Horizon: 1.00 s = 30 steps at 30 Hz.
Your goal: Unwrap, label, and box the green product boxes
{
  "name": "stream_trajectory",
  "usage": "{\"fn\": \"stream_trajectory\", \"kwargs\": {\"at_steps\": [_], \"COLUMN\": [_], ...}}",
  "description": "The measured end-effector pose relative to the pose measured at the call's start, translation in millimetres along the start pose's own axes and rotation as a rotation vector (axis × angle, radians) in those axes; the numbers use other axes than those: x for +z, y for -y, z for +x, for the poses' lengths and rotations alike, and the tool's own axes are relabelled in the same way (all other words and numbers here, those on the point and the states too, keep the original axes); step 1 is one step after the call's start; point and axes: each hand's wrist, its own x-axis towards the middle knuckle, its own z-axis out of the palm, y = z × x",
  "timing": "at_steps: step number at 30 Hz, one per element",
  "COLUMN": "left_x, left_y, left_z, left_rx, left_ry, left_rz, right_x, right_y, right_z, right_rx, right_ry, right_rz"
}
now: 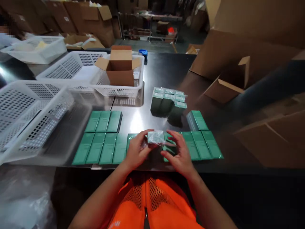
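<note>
Wrapped green box (156, 137) stands on end between both hands, its film-covered top pinched by the fingertips of the left hand (137, 150) and right hand (178, 152). Flat green boxes (102, 148) lie in rows just beyond and beside the fingers. Upright boxes (168, 101) stand farther off, white baskets (30, 111) well left.

No text can be read anywhere. The flat green cardboard boxes (102, 148) lying in rows along the near edge of the worktop (164, 73) carry small pale print on their faces, too fine and blurred to make out. A white mark at the lower hem of the orange mesh vest (152, 206) is cut off and unreadable. The brown cardboard cartons (120, 68) show no legible labels.
</note>
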Motion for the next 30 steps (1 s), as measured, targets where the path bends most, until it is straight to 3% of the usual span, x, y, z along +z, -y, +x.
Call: {"fn": "stream_trajectory", "kwargs": {"at_steps": [2, 7, 10, 14, 18, 22, 25, 30], "left_x": [0.4, -0.6, -3.6, -9.1, -13.4, -19.0, -24.2, -30.4], "left_y": [-1.9, -6.3, -11.6, -24.2, -41.9, -60.5, -66.8, -58.9], "left_z": [-2.8, -1.4, 4.9, 9.4, 10.2, 16.1, 24.0, 38.1], "left_rx": [0.087, 0.277, 0.309, 0.369, 0.437, 0.439, 0.446, 0.548], "left_ry": [0.076, 0.088, 0.131, 0.158, 0.070, 0.084, 0.178, 0.453], "left_rz": [0.113, 0.217, 0.282, 0.352, 0.413, 0.404, 0.272, 0.002], "right_x": [-12.0, -32.3, -38.7, -43.4, -41.5, -40.2, -42.3, -46.2], "right_y": [7.3, 31.7, 43.2, 46.6, 44.8, 46.9, 47.9, 47.6], "right_z": [5.1, 13.8, 16.7, 23.7, 26.8, 27.6, 29.2, 32.4], "right_rx": [-0.139, -0.418, -0.418, -0.325, -0.337, -0.389, -0.454, -0.574], "right_ry": [-0.070, -0.182, -0.179, -0.049, 0.036, 0.043, 0.013, -0.012], "right_rz": [-0.041, 0.026, 0.009, -0.304, -0.287, -0.304, -0.354, -0.331]}}
